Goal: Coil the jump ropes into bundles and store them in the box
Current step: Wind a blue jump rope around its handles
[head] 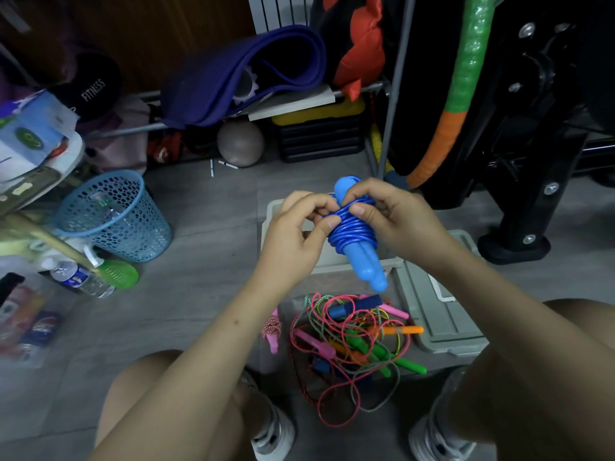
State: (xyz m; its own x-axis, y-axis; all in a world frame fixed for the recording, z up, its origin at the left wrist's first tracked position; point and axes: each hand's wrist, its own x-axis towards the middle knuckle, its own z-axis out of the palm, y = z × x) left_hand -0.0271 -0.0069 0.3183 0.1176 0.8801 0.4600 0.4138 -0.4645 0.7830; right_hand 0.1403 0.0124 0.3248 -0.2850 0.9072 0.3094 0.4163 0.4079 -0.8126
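Note:
A blue jump rope [355,235] is wound in tight turns around its two blue handles, held up over the grey box [332,267]. My right hand [396,217] grips the bundle from the right, thumb pressed on the coils. My left hand [299,234] pinches the cord at the bundle's left side. Below the box lies a tangled pile of jump ropes [352,341] in pink, green, orange and blue on the floor between my knees. A red-and-white rope with a pink handle [273,331] lies just left of the pile.
The grey box lid [442,314] lies to the right of the pile. A blue mesh basket [116,214] and water bottles [78,277] stand at left. A rack with a purple mat [246,74] and a ball [240,143] is behind; black gym equipment [519,161] stands at right.

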